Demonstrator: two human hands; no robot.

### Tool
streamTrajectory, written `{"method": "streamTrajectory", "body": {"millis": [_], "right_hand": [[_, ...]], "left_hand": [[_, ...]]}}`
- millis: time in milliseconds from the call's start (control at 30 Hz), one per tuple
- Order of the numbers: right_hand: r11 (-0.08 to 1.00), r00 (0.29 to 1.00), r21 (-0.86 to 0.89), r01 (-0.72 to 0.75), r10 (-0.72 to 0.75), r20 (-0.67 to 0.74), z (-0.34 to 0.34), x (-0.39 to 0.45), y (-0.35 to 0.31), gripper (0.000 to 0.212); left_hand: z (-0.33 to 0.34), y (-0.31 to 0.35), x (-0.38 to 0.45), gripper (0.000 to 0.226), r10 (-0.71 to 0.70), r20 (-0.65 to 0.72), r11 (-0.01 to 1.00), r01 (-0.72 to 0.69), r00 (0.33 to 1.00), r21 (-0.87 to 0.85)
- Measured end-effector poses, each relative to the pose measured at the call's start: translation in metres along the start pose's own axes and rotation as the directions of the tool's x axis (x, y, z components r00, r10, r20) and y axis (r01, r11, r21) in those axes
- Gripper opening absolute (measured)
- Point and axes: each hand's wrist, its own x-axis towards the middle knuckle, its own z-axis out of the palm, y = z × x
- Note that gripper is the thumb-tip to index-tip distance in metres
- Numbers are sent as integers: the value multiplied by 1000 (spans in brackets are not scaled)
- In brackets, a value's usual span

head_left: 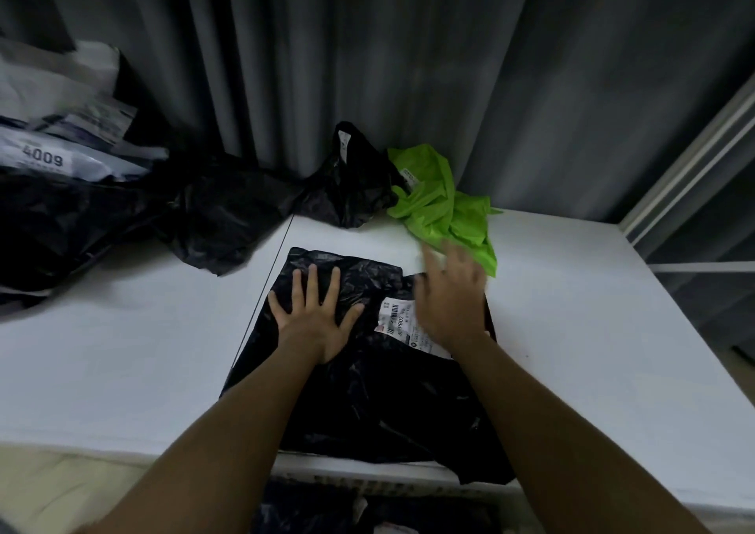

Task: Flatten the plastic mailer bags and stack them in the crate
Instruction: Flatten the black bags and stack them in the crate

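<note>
Count: black mailer bags on table, three: point(367, 370), point(347, 182), point(212, 215); green bag point(445, 206), one; hands, two: point(314, 321), point(449, 300).

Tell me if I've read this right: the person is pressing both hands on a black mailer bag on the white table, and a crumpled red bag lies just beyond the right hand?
Nearly. The crumpled bag beyond the right hand is bright green, not red, as the head view shows. The rest holds: the left hand lies flat on the black mailer bag on the white table, with the blurred right hand over its label.
</note>
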Motion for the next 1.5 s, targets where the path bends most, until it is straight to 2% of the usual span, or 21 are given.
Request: {"method": "streamTrajectory", "body": {"millis": [67, 133, 200, 267, 333, 367, 533, 633, 700, 767, 833, 867, 933, 1033, 1267, 1367, 1433, 1500], "right_hand": [[976, 962, 81, 201, -213, 174, 8, -8, -22, 53], [960, 910, 70, 270, -279, 307, 18, -20, -30, 70], [984, 900, -12, 180, -159, 406, 27, -30, -18, 77], [998, 893, -57, -2, 27, 449, 30, -34, 0, 71], [984, 848, -86, -156, 178, 498, 26, -34, 16, 74], [977, 832, -101, -188, 213, 513, 23, -35, 21, 76], [972, 832, -112, -207, 235, 503, 21, -36, 27, 80], [972, 828, -126, -197, 234, 510, 19, -34, 27, 81], [977, 859, -135, -166, 211, 466, 18, -26, 25, 82], [990, 943, -104, -95, 123, 308, 17, -19, 17, 85], [998, 971, -53, -20, 32, 235, 20, -12, 6, 85], [999, 961, -47, 7, 6, 276, 21, -9, 2, 84], [997, 921, -78, 17, 15, 388, 26, -7, 1, 80], [992, 860, -93, -83, 119, 496, 33, -9, 10, 76], [989, 828, -96, -114, 148, 541, 34, -10, 13, 78], [985, 811, -147, -93, 160, 562, 27, -5, 10, 79], [970, 797, -245, -7, 153, 585, 11, -2, 3, 79], [967, 814, -245, 71, 85, 574, -3, -4, -7, 74]], "left_hand": [[1, 0, -1, 73, -13, -6, 1000, 13, 1000, -5], [1, 0, -4, 71, -29, -8, 1000, 29, 1000, -10], [1, -1, -6, 70, -43, -18, 999, 42, 999, -21], [1, -3, -7, 70, -64, -23, 998, 63, 998, -24], [0, -4, -7, 70, -84, -5, 996, 84, 996, -26], [-1, -4, -8, 71, -90, 3, 996, 90, 996, -29], [-3, -4, -8, 73, -105, 7, 994, 105, 994, -21], [-7, 1, -6, 75, -133, 68, 991, 134, 989, -6], [-13, 1, 0, 76, -131, 61, 991, 130, 990, 21], [-16, -1, 4, 74, -20, -55, 997, 24, 998, 73], [-18, -3, 10, 68, 150, -116, 982, -134, 982, 131], [-18, -4, 13, 66, 206, -93, 969, -190, 974, 155], [-17, -7, 20, 68, 225, -28, 957, -215, 974, 195], [-15, -15, 29, 77, 123, 7, 981, -123, 992, 149], [-14, -17, 29, 88, 51, 14, 990, -52, 999, 132], [-22, -9, 25, 89, -1, 1, 955, 0, 1000, 298], [-32, 0, 14, 85, -8, -33, 902, 21, 999, 430], [-40, 6, 1, 77, 33, -33, 909, -16, 999, 417]]}}
